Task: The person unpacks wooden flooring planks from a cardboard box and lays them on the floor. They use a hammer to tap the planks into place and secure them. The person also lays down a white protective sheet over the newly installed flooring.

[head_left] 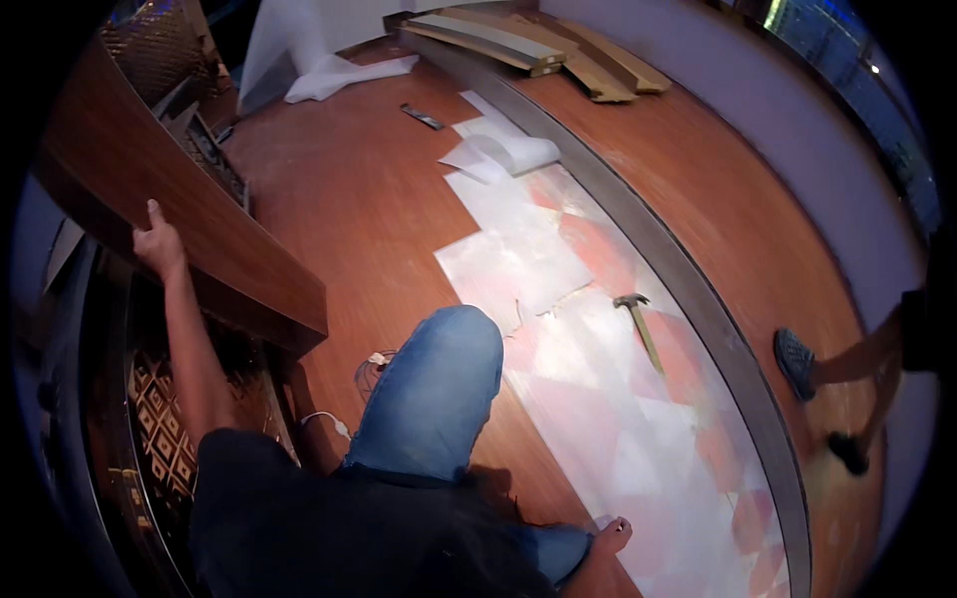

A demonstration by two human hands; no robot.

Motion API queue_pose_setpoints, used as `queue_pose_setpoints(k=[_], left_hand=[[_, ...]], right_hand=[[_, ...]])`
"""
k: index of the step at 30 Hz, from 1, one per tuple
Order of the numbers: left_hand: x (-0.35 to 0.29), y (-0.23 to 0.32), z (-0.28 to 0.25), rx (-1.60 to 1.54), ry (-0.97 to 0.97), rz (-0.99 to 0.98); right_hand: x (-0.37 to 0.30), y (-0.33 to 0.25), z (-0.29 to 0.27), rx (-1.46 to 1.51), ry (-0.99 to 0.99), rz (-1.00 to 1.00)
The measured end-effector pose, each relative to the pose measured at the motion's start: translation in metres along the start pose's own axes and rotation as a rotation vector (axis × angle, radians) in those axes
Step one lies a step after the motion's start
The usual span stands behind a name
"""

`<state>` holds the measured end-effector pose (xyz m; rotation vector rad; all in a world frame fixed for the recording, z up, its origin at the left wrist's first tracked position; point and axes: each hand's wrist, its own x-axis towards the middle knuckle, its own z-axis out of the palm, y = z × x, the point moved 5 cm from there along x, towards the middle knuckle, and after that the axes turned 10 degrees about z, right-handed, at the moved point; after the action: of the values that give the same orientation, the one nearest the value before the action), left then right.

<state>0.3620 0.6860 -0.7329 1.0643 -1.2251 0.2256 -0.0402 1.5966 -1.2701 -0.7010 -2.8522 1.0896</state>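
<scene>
My left hand point(161, 245) grips the edge of a long reddish-brown wooden panel point(214, 214), with one digit stretched along its face and the other fingers partly hidden. Low in the picture, my right hand point(610, 538) is curled closed beside my knee, over the pale underlay sheet point(568, 448); whatever it may hold is too small to make out. A claw hammer point(643, 334) with a light handle lies on the underlay, out of reach of both hands' fingers.
Wood-look flooring point(339, 189) borders the underlay. Loose planks point(558, 50) are stacked at the back. A dark curved strip point(698, 249) runs along the right, where another person's shoe point(795, 365) stands. White cable point(329, 419) lies by my bent knee.
</scene>
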Motion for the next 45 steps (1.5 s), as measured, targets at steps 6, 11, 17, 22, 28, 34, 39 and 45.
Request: queue_pose_setpoints(k=[6,11,17,22,28,34,39,45], left_hand=[[-0.035,0.128,0.032,-0.817,-0.200,-0.208],[-0.063,0.186,0.090,-1.265,-0.433,-0.298],[-0.175,0.341,0.091,-1.878,-0.582,-0.492],[-0.296,0.355,0.084,-1.858,-0.740,-0.732],[-0.434,0.277,0.164,-1.803,-1.008,-1.422],[-0.670,0.066,0.228,-0.752,-1.334,-0.750],[-0.692,0.063,0.207,-0.369,-2.007,-0.829],[-0.715,0.028,0.203,-0.463,-1.908,-0.785]], right_hand=[[0.041,-0.009,-0.013,0.191,0.003,-0.061],[-0.005,-0.241,-0.033,0.200,-0.088,-0.338],[-0.072,-0.539,-0.110,0.303,-0.057,-1.057],[-0.089,-0.644,-0.082,0.211,-0.439,-0.960],[0.016,-0.504,-0.030,-0.166,-0.317,-0.800],[0.059,-0.312,0.048,-0.472,-0.447,-0.512],[0.052,-0.262,0.057,-0.452,-0.563,-0.321],[0.089,-0.221,0.095,-0.490,-0.679,-0.244]])
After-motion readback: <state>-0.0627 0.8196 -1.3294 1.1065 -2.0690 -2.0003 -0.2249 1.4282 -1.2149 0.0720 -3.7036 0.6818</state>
